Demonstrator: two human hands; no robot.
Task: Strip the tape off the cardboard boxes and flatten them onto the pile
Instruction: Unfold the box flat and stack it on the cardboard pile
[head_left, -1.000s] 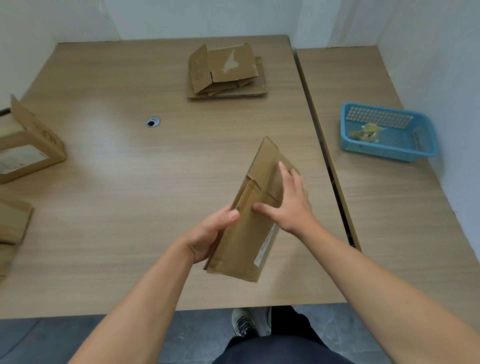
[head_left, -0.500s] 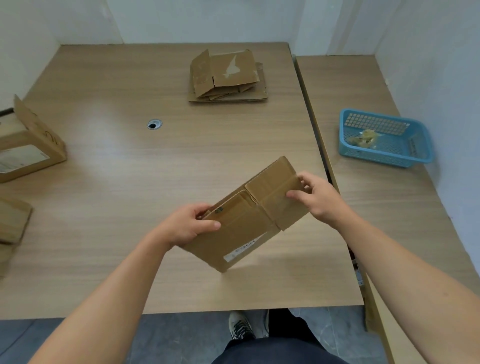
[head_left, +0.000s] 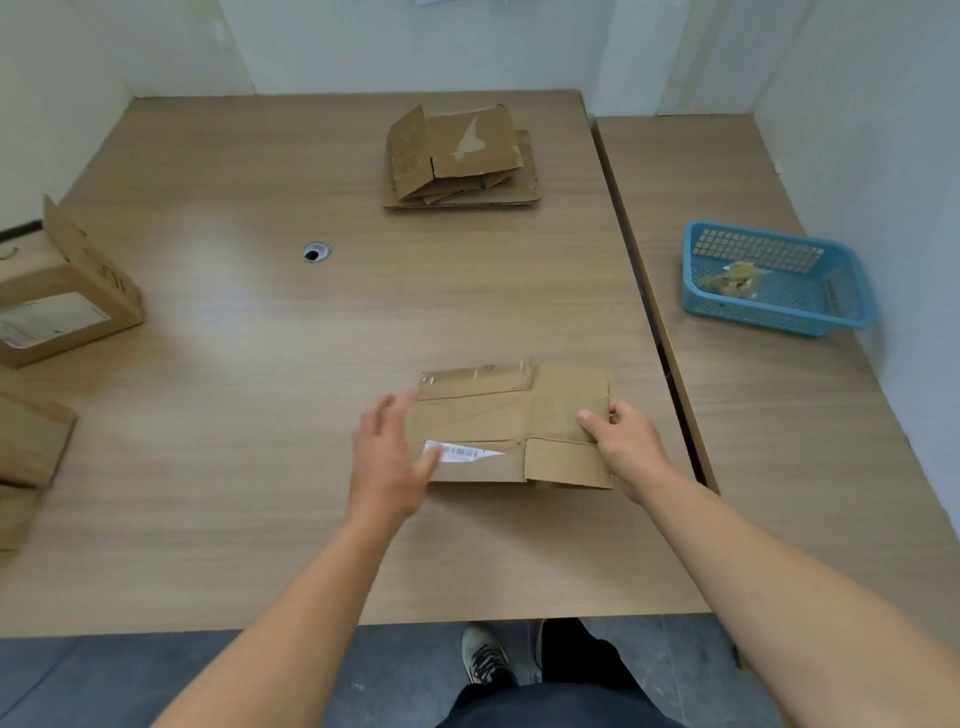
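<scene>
Both bare forearms reach forward. The left hand (head_left: 387, 460) is blurred, its fingers spread and almost straight. The right hand (head_left: 631, 449) grips the box (head_left: 493, 415) edge, thumb on top, fingers curled round it.

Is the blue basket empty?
No, the blue basket has a crumpled yellowish wad lying inside it.

matt cardboard box (head_left: 511, 423), glossy tape (head_left: 475, 375)
</scene>
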